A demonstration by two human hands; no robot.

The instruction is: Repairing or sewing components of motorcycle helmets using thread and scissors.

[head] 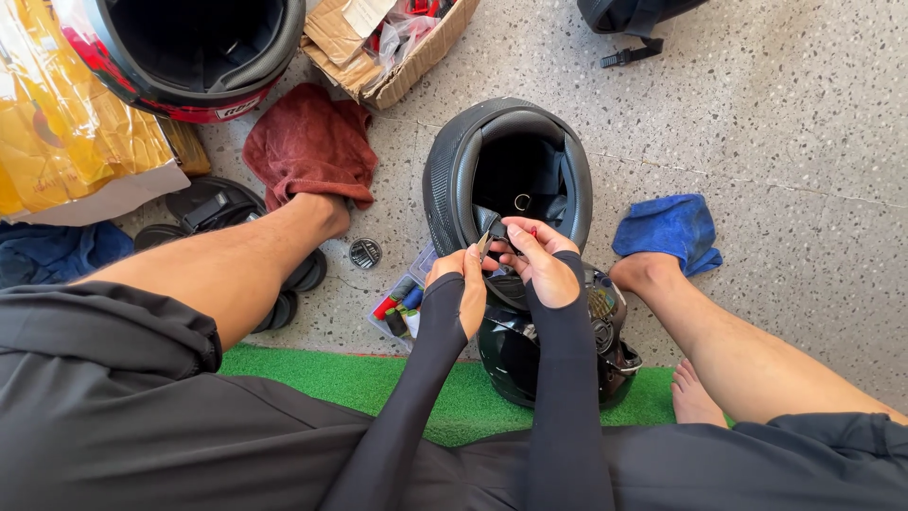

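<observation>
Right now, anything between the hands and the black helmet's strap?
Nothing visible. Both hands, left hand and right hand, are already at the upturned black helmet, fingers pinching the strap piece at its rim. Whether anything lies under the palms is hidden.

Black helmet (454, 170) upside down on floor, opening upward, strap (494, 230) pinched.
</observation>
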